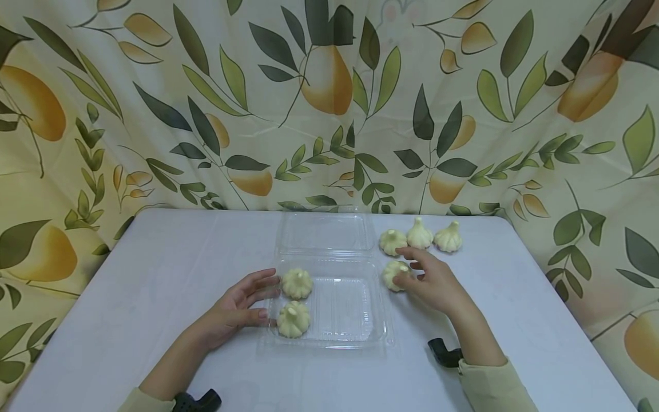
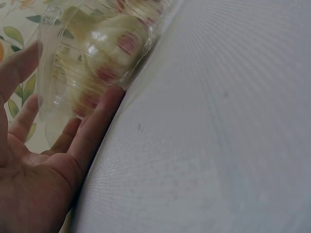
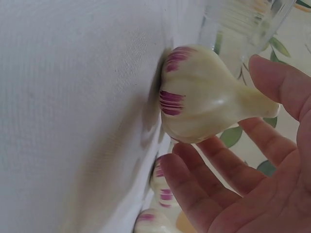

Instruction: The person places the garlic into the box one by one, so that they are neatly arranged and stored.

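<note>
Box (image 1: 342,312): thin, clear, glossy plastic, ribbed
Garlic (image 3: 199,97): smooth, with a soft sheen
Desk (image 1: 206,246): matt, finely textured surface
Curtain (image 1: 329,80): printed cloth, lightly creased
Sleeve (image 1: 494,386): matt cloth

Plastic box (image 1: 386,303): right part open from above; lid (image 1: 325,232) laid back on the far side, out of the way. Left part taken by two garlic bulbs (image 1: 297,284), one near, one far. Left hand (image 1: 244,303) along the left wall bars entry from that side. Right rim stands between the interior and the single garlic bulb (image 1: 392,274) by the right hand (image 1: 432,283); the crossing runs over it. Farther back, three more garlic bulbs (image 1: 419,233) crowd the route, the leftmost close to the fingers. Table (image 1: 329,377) passable between the forearms, near side. Curtain (image 1: 329,143) bounds the far edge.
</note>
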Tool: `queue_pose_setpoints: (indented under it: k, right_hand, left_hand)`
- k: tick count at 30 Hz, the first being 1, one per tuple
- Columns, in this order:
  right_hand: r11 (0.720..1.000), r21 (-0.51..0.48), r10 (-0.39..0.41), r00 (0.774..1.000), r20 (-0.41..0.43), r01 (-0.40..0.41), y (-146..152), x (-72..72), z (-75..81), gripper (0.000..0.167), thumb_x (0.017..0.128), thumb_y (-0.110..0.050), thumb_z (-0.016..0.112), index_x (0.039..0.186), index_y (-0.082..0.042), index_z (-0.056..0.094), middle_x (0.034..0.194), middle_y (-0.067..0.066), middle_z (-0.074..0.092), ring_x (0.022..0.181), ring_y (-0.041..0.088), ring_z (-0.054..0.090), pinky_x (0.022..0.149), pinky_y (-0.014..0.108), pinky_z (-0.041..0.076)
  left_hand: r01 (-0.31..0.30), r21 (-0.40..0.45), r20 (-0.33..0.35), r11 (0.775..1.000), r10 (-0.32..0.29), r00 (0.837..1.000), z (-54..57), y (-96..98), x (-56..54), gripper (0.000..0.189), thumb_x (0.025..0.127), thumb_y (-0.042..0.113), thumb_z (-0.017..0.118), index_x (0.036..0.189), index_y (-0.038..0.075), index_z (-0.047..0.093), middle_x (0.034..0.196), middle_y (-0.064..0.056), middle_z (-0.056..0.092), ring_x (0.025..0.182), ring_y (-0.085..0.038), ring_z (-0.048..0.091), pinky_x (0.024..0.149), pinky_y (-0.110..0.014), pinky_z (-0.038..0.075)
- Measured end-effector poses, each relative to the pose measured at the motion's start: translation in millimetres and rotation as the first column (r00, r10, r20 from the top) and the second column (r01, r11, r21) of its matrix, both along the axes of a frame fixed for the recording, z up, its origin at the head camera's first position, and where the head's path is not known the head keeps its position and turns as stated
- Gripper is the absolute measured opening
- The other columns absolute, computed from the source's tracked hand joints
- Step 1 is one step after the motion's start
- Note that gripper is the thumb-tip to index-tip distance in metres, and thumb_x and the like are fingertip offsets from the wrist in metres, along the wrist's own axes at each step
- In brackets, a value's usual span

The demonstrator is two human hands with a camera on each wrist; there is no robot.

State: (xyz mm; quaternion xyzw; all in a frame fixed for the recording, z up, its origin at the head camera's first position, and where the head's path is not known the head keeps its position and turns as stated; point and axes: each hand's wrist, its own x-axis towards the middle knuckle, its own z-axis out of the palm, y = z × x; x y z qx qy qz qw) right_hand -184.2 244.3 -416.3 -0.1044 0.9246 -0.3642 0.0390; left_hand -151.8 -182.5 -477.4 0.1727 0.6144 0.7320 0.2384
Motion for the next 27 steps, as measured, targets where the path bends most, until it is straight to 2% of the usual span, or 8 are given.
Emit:
queue_pose_setpoints:
  k: [15, 27]
  right_hand:
    - [1.0, 0.019, -0.007, 1.0, 0.016, 0.007, -2.8, -1.1, -3.5, 0.058, 0.087, -0.026, 0.076, 0.14, -0.013, 0.055, 0.143, 0.013, 0.054, 0.12, 0.041, 0.057, 0.094, 0.053, 0.052]
    - [1.0, 0.03, 0.004, 1.0, 0.013, -0.004, -4.2, -1.2, -3.8, 0.049, 0.088, -0.024, 0.076, 0.133, -0.011, 0.061, 0.142, 0.016, 0.055, 0.118, 0.04, 0.058, 0.097, 0.056, 0.05]
  left_hand:
    - [-0.001, 0.01, 0.001, 1.0, 0.001, 1.0, 1.8, 1.0, 0.8, 0.077, 0.091, -0.004, 0.063, 0.156, 0.007, 0.024, 0.16, -0.019, 0.023, 0.144, -0.036, 0.032, 0.093, -0.049, 0.056]
    - [-0.008, -0.007, 0.0, 1.0, 0.008, 1.0, 1.2, 0.8, 0.1, 0.078, 0.091, -0.003, 0.064, 0.156, 0.007, 0.024, 0.161, -0.019, 0.024, 0.143, -0.034, 0.034, 0.092, -0.044, 0.056]
